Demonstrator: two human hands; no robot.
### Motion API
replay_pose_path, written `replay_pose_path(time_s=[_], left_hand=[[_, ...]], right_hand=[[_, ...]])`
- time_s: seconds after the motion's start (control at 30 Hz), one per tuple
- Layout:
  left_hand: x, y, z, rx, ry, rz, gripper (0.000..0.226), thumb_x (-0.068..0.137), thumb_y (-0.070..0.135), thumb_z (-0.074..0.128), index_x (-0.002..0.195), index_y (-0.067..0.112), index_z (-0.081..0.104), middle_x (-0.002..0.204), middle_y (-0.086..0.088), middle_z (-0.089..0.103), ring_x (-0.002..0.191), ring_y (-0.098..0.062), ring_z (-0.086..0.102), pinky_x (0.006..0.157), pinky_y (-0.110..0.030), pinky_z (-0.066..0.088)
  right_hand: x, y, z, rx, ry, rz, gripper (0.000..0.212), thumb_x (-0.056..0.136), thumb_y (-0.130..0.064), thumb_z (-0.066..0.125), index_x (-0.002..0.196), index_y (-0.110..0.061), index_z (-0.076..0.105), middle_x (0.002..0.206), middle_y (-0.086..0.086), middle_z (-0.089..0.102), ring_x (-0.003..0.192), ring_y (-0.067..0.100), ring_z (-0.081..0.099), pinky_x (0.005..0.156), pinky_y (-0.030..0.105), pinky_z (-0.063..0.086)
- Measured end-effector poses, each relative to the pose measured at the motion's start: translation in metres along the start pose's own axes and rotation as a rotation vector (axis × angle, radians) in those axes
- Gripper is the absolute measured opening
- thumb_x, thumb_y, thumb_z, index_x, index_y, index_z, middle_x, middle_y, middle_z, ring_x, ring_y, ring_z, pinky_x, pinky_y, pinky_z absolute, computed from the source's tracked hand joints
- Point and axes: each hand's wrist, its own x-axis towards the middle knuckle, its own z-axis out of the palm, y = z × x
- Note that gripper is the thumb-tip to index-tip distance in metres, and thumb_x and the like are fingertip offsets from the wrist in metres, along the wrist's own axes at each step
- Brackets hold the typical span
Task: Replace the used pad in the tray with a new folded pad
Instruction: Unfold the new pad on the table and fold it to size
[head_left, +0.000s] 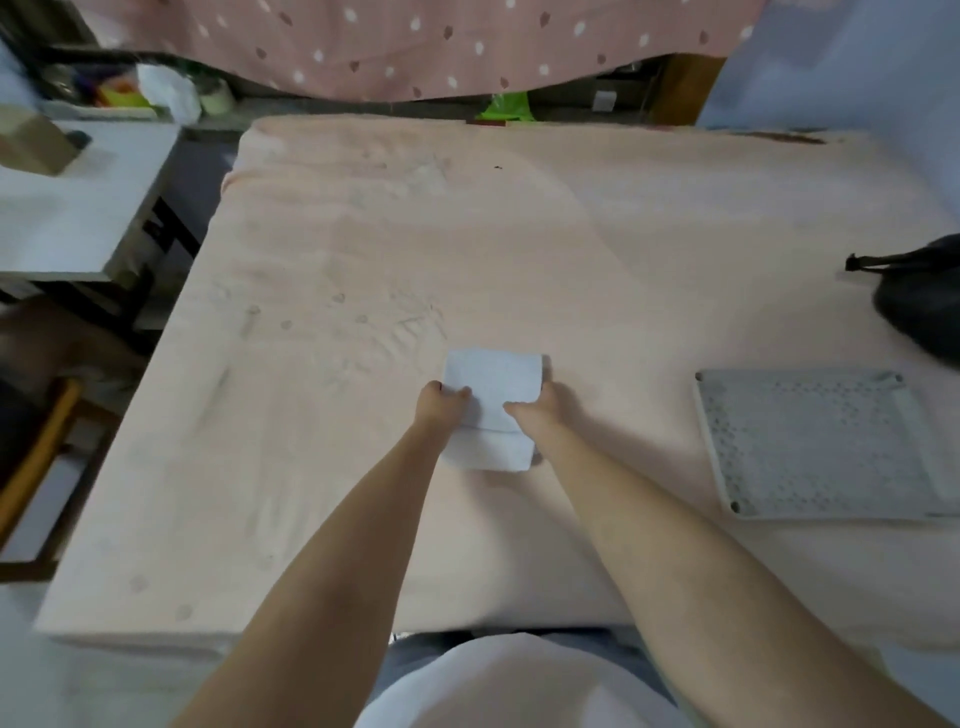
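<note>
Left hand (448, 402) and right hand (540, 408) pinch opposite side edges of the folded white pad (491, 410), which lies on the pink-covered bench (363, 260). Grey perforated tray (815, 441) sits well apart, to the right.

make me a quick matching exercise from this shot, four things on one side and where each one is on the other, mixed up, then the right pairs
Things:
1. white folded pad
2. grey perforated tray
3. black bag
4. polka-dot cloth

Places:
A. far right edge
B. between both hands, centre of the bed
C. hanging behind the bed
D. on the bed, right of the hands

Pairs: 1-B, 2-D, 3-A, 4-C
</note>
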Motion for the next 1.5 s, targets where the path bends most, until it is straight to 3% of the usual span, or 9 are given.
replay_pose_path(time_s=[0.23,0.37,0.43,0.57,0.67,0.9,1.07,1.3,1.5], left_hand=[[0.004,-0.007,0.002,-0.02,-0.039,-0.022,0.037,0.091,0.023,0.058,0.113,-0.006,0.053,0.116,-0.021,0.06,0.107,-0.033,0.058,0.087,-0.036,0.045],[-0.002,-0.009,0.009,0.003,-0.041,-0.01,0.035,0.09,0.02,0.057,0.116,-0.003,0.049,0.118,-0.018,0.058,0.109,-0.032,0.056,0.088,-0.035,0.044],[-0.003,-0.01,0.011,0.068,-0.044,-0.005,0.036,0.091,0.021,0.055,0.118,-0.001,0.047,0.121,-0.017,0.056,0.111,-0.032,0.054,0.089,-0.036,0.043],[-0.008,-0.006,0.012,0.381,0.083,0.019,0.045,0.091,0.03,0.055,0.124,0.001,0.046,0.127,-0.017,0.045,0.12,-0.033,0.045,0.093,-0.039,0.04],[-0.012,-0.007,0.014,0.465,0.151,0.037,0.044,0.09,0.028,0.055,0.122,0.001,0.043,0.127,-0.017,0.042,0.12,-0.033,0.042,0.091,-0.04,0.041],[-0.013,-0.01,0.019,0.426,0.191,0.043,0.04,0.086,0.023,0.058,0.117,0.001,0.044,0.123,-0.018,0.044,0.116,-0.035,0.044,0.087,-0.042,0.042],[-0.014,-0.011,0.019,0.638,0.311,0.233,0.034,0.083,0.025,0.061,0.106,0.002,0.051,0.116,-0.016,0.045,0.107,-0.032,0.044,0.081,-0.035,0.038],[-0.016,-0.016,0.022,0.86,0.28,0.36,0.031,0.094,0.029,0.049,0.113,0.005,0.047,0.117,-0.012,0.045,0.103,-0.028,0.049,0.073,-0.032,0.037],[-0.02,-0.02,0.023,0.813,0.284,0.378,0.025,0.092,0.021,0.047,0.111,0.004,0.049,0.115,-0.012,0.046,0.103,-0.029,0.047,0.077,-0.033,0.038]], right_hand=[[0.001,0.004,0.009,-0.098,0.093,-0.051,0.057,0.074,-0.008,0.069,0.128,-0.006,0.05,0.125,0.014,0.058,0.112,0.028,0.058,0.095,0.04,0.049],[-0.003,0.005,0.0,-0.394,0.193,-0.105,0.048,0.075,-0.017,0.071,0.118,-0.001,0.055,0.117,0.014,0.062,0.105,0.028,0.062,0.085,0.031,0.051],[-0.005,0.006,-0.002,-0.442,0.176,-0.097,0.05,0.079,-0.018,0.068,0.122,-0.001,0.05,0.121,0.014,0.059,0.108,0.028,0.06,0.081,0.029,0.047],[-0.004,0.007,-0.006,-0.648,0.175,-0.138,0.059,0.085,-0.026,0.066,0.132,0.0,0.042,0.133,0.016,0.046,0.123,0.03,0.047,0.093,0.032,0.043],[-0.004,0.01,-0.008,-0.712,0.175,-0.176,0.056,0.086,-0.031,0.065,0.129,-0.003,0.044,0.133,0.016,0.044,0.122,0.03,0.047,0.093,0.033,0.042],[-0.005,0.018,-0.016,-0.63,0.196,-0.161,0.045,0.083,-0.034,0.069,0.114,-0.008,0.05,0.119,0.011,0.054,0.107,0.028,0.056,0.083,0.035,0.045],[-0.005,0.015,-0.016,-0.678,0.221,-0.187,0.047,0.08,-0.035,0.071,0.114,-0.008,0.052,0.12,0.011,0.053,0.107,0.028,0.057,0.083,0.035,0.046],[-0.003,0.017,-0.009,-0.768,0.266,-0.286,0.046,0.082,-0.027,0.069,0.117,-0.006,0.047,0.123,0.014,0.046,0.108,0.029,0.053,0.078,0.035,0.047],[-0.001,0.027,-0.006,-0.441,0.229,-0.209,0.037,0.082,-0.02,0.064,0.109,-0.005,0.044,0.103,0.011,0.059,0.093,0.032,0.06,0.071,0.035,0.045]])
